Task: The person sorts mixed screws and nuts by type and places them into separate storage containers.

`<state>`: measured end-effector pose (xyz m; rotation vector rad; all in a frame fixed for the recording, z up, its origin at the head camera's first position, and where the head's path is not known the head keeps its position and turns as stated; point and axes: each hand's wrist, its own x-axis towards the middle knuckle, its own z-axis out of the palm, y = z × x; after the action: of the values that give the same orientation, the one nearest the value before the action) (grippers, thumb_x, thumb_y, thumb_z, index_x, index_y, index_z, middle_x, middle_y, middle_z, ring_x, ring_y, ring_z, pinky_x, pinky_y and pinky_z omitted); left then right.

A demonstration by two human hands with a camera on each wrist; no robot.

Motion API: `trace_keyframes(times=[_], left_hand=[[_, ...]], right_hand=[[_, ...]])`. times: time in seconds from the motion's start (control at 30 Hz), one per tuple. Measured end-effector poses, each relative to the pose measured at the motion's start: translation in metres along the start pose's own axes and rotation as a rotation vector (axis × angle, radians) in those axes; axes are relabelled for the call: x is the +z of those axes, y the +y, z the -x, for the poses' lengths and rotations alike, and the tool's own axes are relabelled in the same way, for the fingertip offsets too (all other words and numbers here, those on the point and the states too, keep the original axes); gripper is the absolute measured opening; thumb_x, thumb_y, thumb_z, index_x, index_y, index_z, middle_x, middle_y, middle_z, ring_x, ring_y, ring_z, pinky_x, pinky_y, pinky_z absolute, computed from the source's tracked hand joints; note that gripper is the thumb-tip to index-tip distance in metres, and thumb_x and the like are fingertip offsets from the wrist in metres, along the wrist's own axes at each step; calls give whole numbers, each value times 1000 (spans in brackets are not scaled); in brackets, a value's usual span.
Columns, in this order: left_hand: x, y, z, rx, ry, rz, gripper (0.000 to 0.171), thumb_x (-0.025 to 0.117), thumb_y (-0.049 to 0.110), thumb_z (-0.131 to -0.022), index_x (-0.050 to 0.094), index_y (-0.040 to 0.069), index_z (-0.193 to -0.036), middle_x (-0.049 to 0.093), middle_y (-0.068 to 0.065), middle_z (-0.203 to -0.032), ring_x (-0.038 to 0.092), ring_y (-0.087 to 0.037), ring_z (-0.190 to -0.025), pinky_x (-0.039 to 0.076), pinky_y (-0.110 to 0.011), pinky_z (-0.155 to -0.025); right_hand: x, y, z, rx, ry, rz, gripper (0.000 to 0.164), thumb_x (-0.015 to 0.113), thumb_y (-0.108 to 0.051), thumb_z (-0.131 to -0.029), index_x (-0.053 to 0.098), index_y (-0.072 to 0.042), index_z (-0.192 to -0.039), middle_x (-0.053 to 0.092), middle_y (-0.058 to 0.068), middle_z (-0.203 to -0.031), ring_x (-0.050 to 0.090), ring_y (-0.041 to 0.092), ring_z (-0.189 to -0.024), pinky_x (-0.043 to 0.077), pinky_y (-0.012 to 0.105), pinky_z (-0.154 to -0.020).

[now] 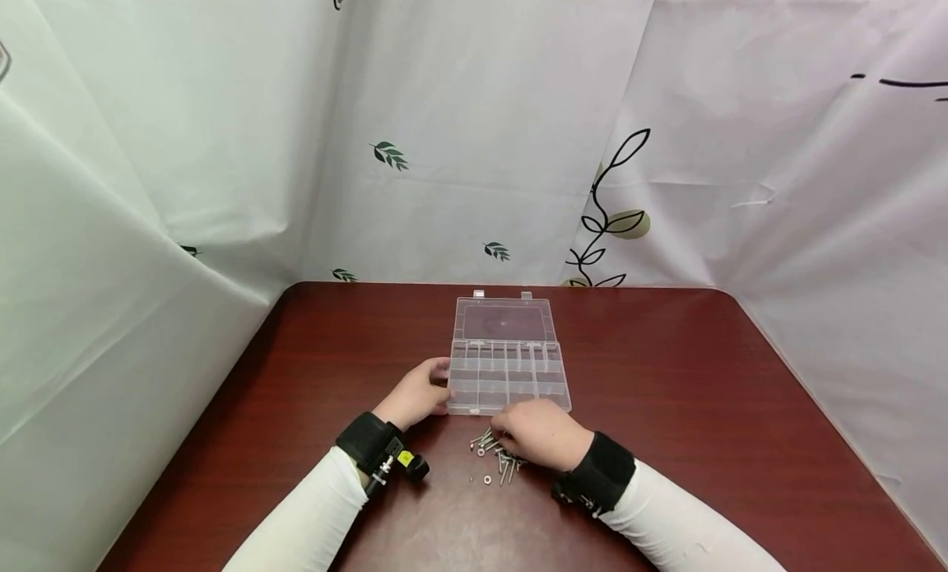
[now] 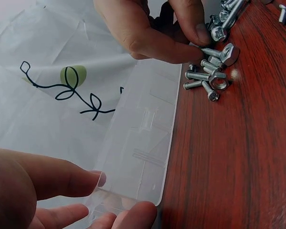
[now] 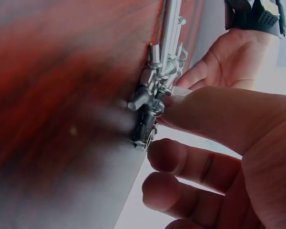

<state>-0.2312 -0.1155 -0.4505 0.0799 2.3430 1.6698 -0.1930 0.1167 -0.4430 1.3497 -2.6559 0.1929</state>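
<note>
A clear plastic compartment box (image 1: 507,387) stands on the table with its lid (image 1: 505,318) folded back. My left hand (image 1: 415,393) holds its left end, fingertips and thumb at the rim and near corner. Just in front of the box lies a loose pile of metal bolts and nuts (image 1: 507,465). Over that pile is my right hand (image 1: 544,432), palm down. In the left wrist view its thumb and index finger pinch at the shank of a bolt (image 2: 210,52) beside a hex nut (image 2: 229,54). The right wrist view shows fingertips against the bolts (image 3: 157,90).
The dark red wooden table (image 1: 666,374) reaches out on both sides. A small nut (image 1: 487,480) lies apart near the pile. White cloth (image 1: 474,193) with leaf prints hangs behind the table. Black bands with cameras (image 1: 370,440) sit on both wrists.
</note>
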Motion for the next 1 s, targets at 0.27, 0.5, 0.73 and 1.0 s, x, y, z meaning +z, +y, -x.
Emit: trace_keyframes(times=[0.27, 0.5, 0.73, 1.0], left_hand=[[-2, 2, 0, 18, -8, 13, 63, 64, -2, -88, 40, -3, -146, 55, -24, -127, 66, -27, -92, 59, -39, -71], [-1, 1, 3, 14, -24, 28, 69, 61, -6, -82, 39, -3, -148, 54, -24, -130, 65, -28, -96, 58, -41, -74], [-2, 1, 5, 24, -43, 32, 74, 58, -7, -78, 36, -4, -148, 52, -25, -132, 64, -27, -95, 58, -39, -74], [-1, -3, 4, 34, -55, 46, 74, 59, -7, -78, 36, -5, -148, 52, -25, -132, 64, -27, -95, 58, -38, -74]], right_hand=[[-4, 3, 0, 11, -4, 14, 26, 72, -17, -78, 48, -24, -68, 41, -15, -63, 45, 6, -56, 38, 27, -49], [-12, 8, 1, 100, -14, -34, 22, 66, -17, -81, 47, -24, -72, 39, -15, -62, 40, 3, -55, 34, 23, -47], [-33, 10, -15, 208, 75, -60, 16, 65, -18, -81, 51, -24, -75, 43, -15, -63, 41, 3, -56, 35, 23, -49], [-48, 11, -52, 350, 109, -149, 15, 65, -18, -85, 53, -23, -77, 46, -10, -64, 42, 8, -55, 33, 25, -50]])
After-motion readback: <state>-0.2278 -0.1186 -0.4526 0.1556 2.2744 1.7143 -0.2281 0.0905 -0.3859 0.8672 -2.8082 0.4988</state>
